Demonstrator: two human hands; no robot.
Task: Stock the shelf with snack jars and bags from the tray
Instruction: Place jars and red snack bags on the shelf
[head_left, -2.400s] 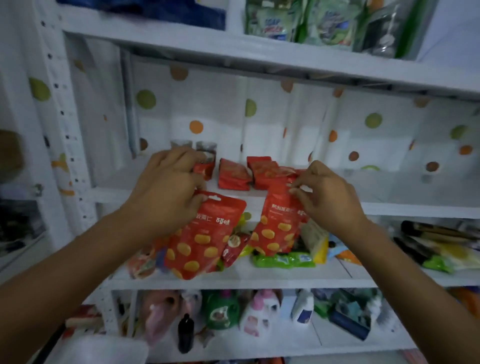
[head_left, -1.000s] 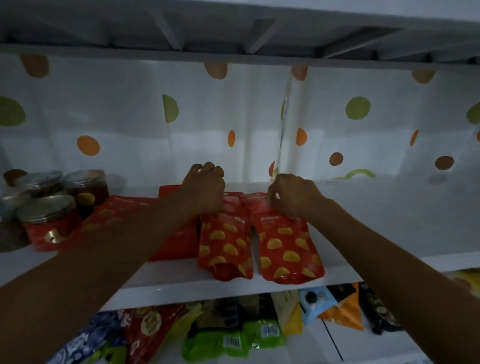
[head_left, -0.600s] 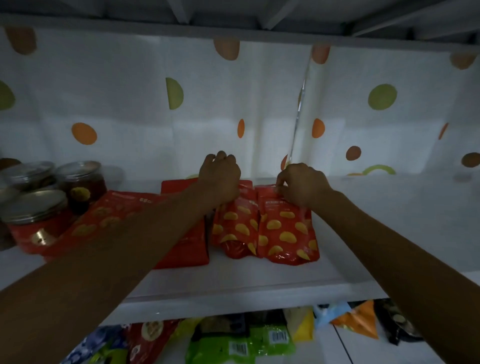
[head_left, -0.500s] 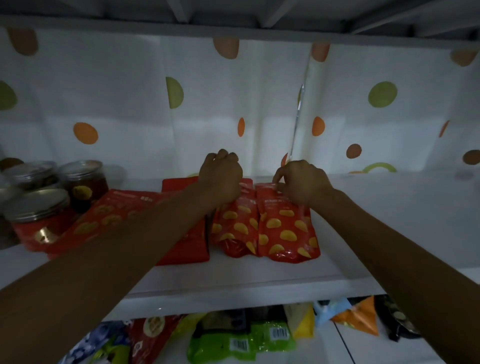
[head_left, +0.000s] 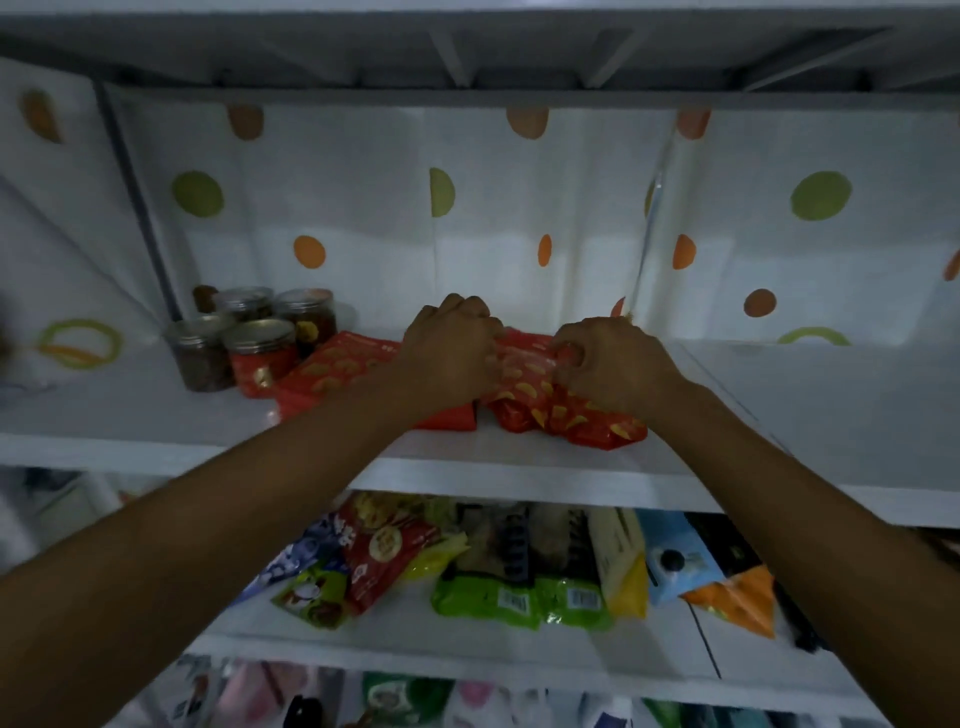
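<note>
Gripping the top of the left snack bag (head_left: 511, 404), the left hand (head_left: 451, 353) has its fingers curled over the bag's upper edge. The right hand (head_left: 613, 364) pinches the top of the right snack bag (head_left: 597, 425) between curled fingers and thumb.

Both bags are red with yellow shapes. They lie side by side, touching, at the middle of the shelf board (head_left: 519, 475), with their bottoms toward its front edge.

Flat red packets (head_left: 332, 366) lie on the shelf board left of centre, just beside the left snack bag and partly hidden by the left forearm. A group of clear jars (head_left: 257, 349) with lids stands upright toward the left end of the shelf board, close to the packets.

A white sheet with coloured dots (head_left: 363, 218) hangs behind the shelf board. Mixed snack bags (head_left: 519, 597), among them green, yellow, blue and orange ones, lie on the level directly below the shelf board.
</note>
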